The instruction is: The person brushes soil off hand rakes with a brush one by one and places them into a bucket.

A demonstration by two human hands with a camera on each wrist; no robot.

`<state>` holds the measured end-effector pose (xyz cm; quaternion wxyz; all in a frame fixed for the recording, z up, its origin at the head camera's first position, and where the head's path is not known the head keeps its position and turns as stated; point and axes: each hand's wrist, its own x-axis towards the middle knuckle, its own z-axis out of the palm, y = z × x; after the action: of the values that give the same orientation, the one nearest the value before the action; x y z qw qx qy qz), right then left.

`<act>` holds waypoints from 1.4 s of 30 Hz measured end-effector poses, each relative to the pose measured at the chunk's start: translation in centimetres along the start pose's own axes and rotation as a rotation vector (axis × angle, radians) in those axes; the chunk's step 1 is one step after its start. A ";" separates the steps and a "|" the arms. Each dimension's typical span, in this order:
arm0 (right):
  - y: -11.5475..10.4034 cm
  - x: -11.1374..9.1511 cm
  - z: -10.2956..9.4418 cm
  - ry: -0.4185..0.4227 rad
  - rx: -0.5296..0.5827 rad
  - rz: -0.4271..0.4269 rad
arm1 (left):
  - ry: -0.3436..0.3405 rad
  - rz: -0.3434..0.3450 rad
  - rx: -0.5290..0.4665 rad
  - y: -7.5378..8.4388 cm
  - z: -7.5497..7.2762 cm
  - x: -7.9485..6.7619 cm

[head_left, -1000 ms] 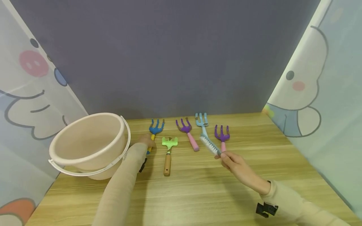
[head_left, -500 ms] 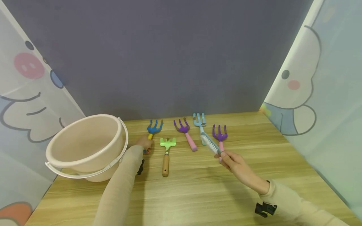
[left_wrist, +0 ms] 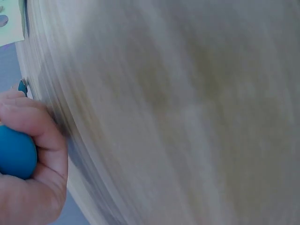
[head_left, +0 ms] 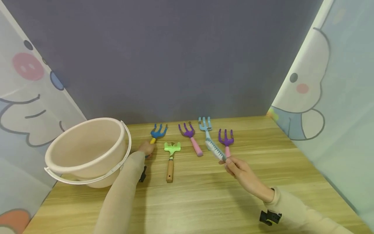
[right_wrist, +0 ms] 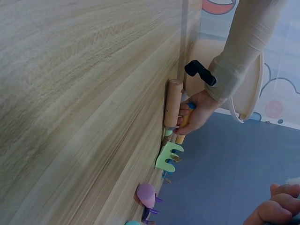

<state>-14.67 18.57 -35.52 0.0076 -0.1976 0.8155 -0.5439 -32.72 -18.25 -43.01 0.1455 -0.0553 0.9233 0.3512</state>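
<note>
Left hand [head_left: 147, 148] was curled round the yellow-and-blue handle of the blue fork [head_left: 157, 134], near the bucket [head_left: 113, 154]; the fork's prongs pointed toward the grey wall [head_left: 181, 65]. Right hand [head_left: 245, 175] pinched the brush [head_left: 216, 150] between thumb and fingers, white bristles facing lower left. The brush overlapped the handle of the light blue fork [head_left: 205, 127] from the head view; whether they touched could not be determined. On the table [head_left: 204, 198], the green rake [head_left: 170, 169] lay right of the left hand. One purple fork [head_left: 189, 133] lay left of the light blue fork; the second purple fork [head_left: 226, 141] lay right of it.
</note>
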 end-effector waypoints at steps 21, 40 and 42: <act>1.0 -0.1 -0.3 0.045 -0.012 0.005 | 0.094 0.193 -0.074 4.3 -1.3 -2.0; 1.2 0.6 0.0 0.068 0.002 -0.033 | 0.143 0.354 -0.077 6.4 0.1 -6.4; 1.2 0.7 0.1 0.073 0.009 -0.033 | 0.128 0.366 -0.098 6.6 0.2 -6.9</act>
<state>-15.66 18.64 -36.44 -0.0301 -0.1909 0.8094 -0.5546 -27.44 -13.19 -36.89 0.0172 0.0841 0.9070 0.4122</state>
